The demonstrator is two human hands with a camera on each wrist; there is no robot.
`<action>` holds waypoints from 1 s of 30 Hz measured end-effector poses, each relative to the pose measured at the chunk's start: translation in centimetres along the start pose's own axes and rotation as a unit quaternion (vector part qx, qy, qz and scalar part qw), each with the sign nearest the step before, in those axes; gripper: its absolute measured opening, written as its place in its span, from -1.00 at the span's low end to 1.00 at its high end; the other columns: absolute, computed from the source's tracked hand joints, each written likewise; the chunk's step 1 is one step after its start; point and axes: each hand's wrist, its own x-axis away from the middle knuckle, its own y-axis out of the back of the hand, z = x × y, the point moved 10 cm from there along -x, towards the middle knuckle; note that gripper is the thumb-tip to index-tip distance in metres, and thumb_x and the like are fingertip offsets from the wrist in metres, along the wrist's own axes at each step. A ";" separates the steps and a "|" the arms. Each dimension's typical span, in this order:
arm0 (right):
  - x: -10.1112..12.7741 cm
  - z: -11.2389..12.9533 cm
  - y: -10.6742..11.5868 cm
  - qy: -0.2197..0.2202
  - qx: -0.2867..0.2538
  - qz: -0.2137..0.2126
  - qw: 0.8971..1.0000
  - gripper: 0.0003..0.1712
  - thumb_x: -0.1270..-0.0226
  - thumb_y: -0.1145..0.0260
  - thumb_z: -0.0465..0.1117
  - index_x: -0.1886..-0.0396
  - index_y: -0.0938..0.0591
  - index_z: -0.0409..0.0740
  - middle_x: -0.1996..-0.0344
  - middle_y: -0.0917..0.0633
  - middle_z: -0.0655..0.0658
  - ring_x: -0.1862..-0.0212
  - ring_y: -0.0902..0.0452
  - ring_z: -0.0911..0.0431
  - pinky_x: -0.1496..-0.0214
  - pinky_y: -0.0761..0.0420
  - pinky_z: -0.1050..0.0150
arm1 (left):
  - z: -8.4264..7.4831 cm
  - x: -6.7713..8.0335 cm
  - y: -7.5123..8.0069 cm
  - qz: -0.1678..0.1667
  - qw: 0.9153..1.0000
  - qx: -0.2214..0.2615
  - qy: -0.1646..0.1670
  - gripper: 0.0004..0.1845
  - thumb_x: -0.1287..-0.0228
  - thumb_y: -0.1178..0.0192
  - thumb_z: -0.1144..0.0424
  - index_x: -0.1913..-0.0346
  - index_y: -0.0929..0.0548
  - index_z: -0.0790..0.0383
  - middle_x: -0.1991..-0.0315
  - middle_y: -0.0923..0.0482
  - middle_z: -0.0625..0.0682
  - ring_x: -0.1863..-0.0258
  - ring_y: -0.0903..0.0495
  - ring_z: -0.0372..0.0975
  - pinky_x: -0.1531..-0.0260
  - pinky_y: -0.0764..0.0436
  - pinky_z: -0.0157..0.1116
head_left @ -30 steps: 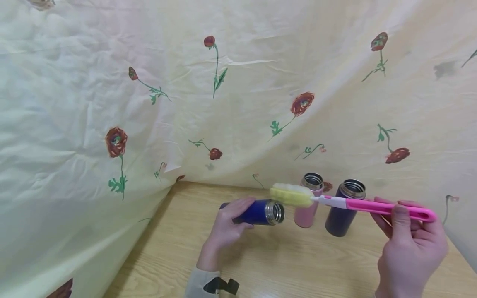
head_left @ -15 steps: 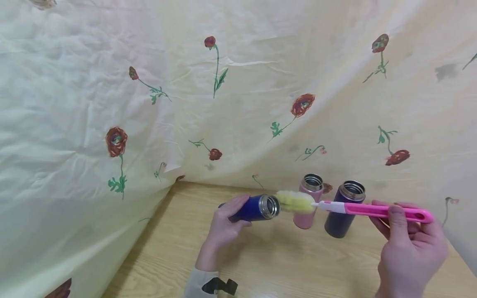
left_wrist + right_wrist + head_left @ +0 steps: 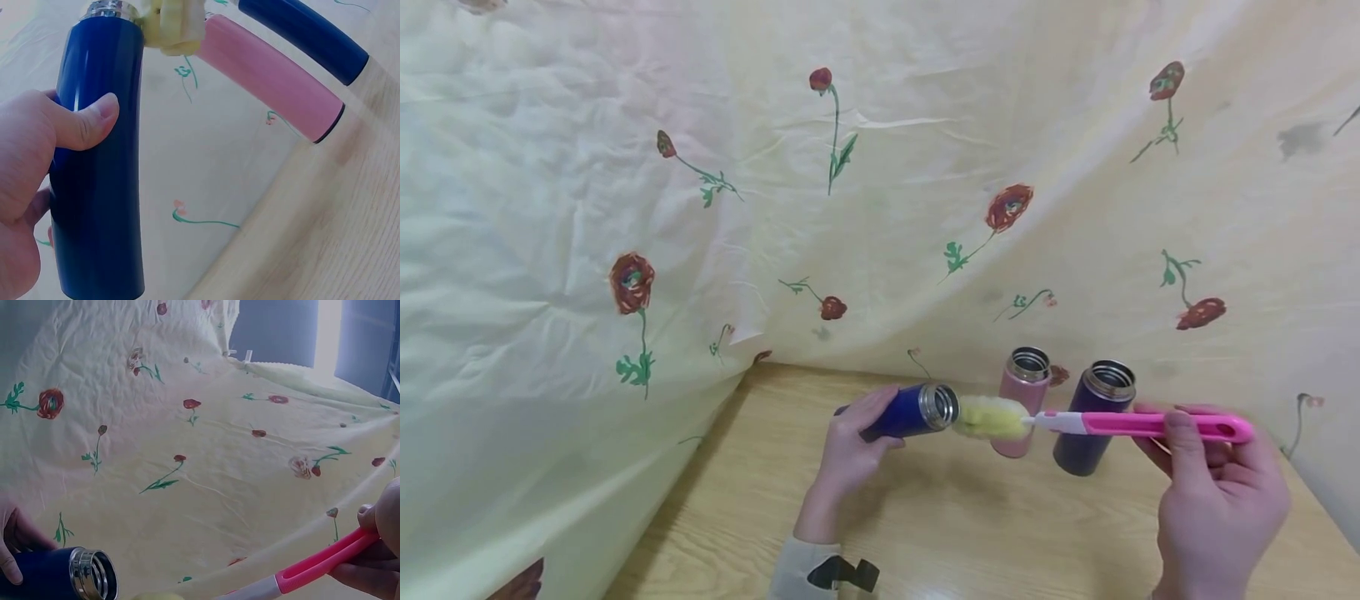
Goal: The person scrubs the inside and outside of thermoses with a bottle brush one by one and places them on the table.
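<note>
My left hand (image 3: pixel 850 450) grips a blue thermos bottle (image 3: pixel 908 414) round its body, thumb along the side. The bottle is tilted nearly level, its uncapped steel mouth (image 3: pixel 940 407) facing right. In my right hand (image 3: pixel 1221 492) is a bottle brush, held by its pink handle (image 3: pixel 1127 423) between thumb and fingers. The brush's yellow-white sponge head (image 3: pixel 992 417) points left and lies right at the bottle's mouth; whether it touches the rim I cannot tell. The left wrist view shows the blue bottle (image 3: pixel 100 162) close up, with the sponge (image 3: pixel 175 25) beside its neck.
Behind the brush, a pink thermos bottle (image 3: pixel 1021 387) and a dark blue one (image 3: pixel 1078 446) stand upright and uncapped on the wooden table (image 3: pixel 970 533). A flower-printed cloth (image 3: pixel 880 233) hangs behind and at the left side.
The blue bottle's mouth has swung up and slightly left, tilting toward the brush. The brush has dropped a little and moved left, its sponge now lined up with the mouth.
</note>
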 end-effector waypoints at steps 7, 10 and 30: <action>0.4 -0.1 -0.7 -0.015 0.017 0.020 1.000 -0.66 -0.33 -0.49 -0.46 0.02 -0.63 -0.66 0.23 -0.84 -0.29 0.21 -0.85 0.04 0.19 -0.76 0.21 | 0.2 0.0 -0.2 -0.002 1.000 -0.027 -0.010 -0.16 0.11 -0.66 0.56 -0.37 -0.68 0.25 -0.33 -0.66 0.11 -0.37 -0.60 0.01 -0.43 -0.49 0.05; 0.6 0.0 -0.8 -0.017 0.027 0.024 0.999 -0.66 -0.33 -0.49 -0.46 0.01 -0.64 -0.64 0.22 -0.83 -0.28 0.22 -0.84 0.06 0.19 -0.75 0.23 | 0.3 0.0 -0.3 0.002 0.999 -0.037 -0.010 -0.17 0.10 -0.67 0.54 -0.37 -0.68 0.25 -0.33 -0.66 0.12 -0.38 -0.59 0.00 -0.44 -0.49 0.04; 1.3 1.2 -1.0 -0.013 0.013 0.022 1.000 -0.65 -0.40 -0.44 -0.44 0.05 -0.59 -0.72 0.27 -0.83 -0.33 0.26 -0.85 0.02 0.20 -0.75 0.18 | 0.3 -0.1 -1.1 0.028 0.998 -0.062 -0.018 -0.23 0.02 -0.65 0.51 -0.36 -0.68 0.31 -0.34 -0.66 0.11 -0.37 -0.60 -0.04 -0.46 -0.47 0.00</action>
